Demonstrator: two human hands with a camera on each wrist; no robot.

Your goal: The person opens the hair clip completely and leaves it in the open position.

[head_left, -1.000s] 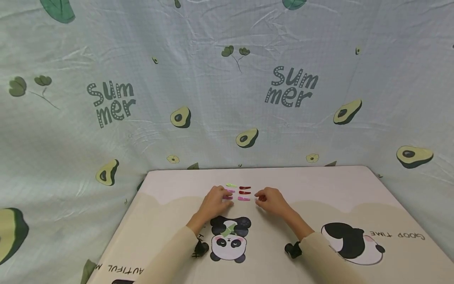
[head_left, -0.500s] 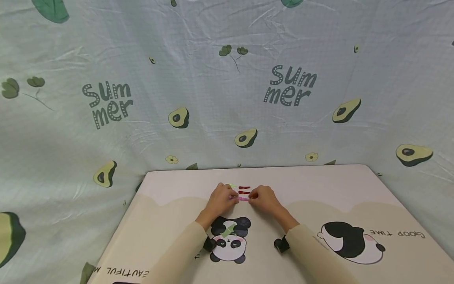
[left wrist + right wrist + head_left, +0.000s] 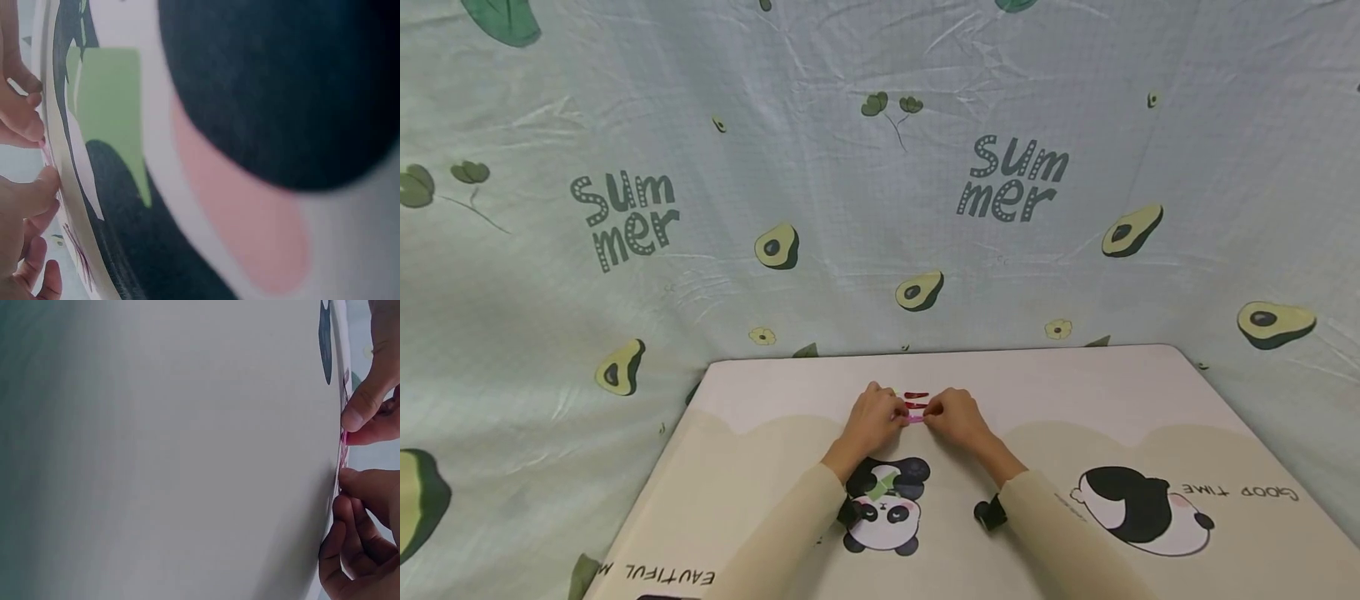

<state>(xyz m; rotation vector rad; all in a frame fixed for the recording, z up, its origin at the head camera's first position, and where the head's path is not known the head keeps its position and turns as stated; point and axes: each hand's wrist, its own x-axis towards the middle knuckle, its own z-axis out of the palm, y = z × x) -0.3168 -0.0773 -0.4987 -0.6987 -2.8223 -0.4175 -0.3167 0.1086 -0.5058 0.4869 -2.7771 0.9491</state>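
A pink snap hair clip [image 3: 915,419] lies low over the table, between my two hands. My left hand [image 3: 874,414] pinches its left end with thumb and fingers; in the right wrist view a bit of pink shows at that thumb [image 3: 354,419]. My right hand [image 3: 957,417] has thumb and fingertips closed at the clip's right end. Just beyond, a red hair clip [image 3: 916,406] and another red hair clip [image 3: 916,395] lie one behind the other. The clips left of these are mostly hidden by my left hand.
The table [image 3: 1075,392] has a printed cover with a panda [image 3: 883,508] below my hands and a black-and-white dog [image 3: 1142,510] at right. A dark object [image 3: 666,597] shows at the bottom edge. A patterned curtain [image 3: 835,167] hangs behind the table.
Both hands have come closer together around the pink hair clip. The right hand moved left onto its right end, and the left hand moved right, covering the clips on the left.
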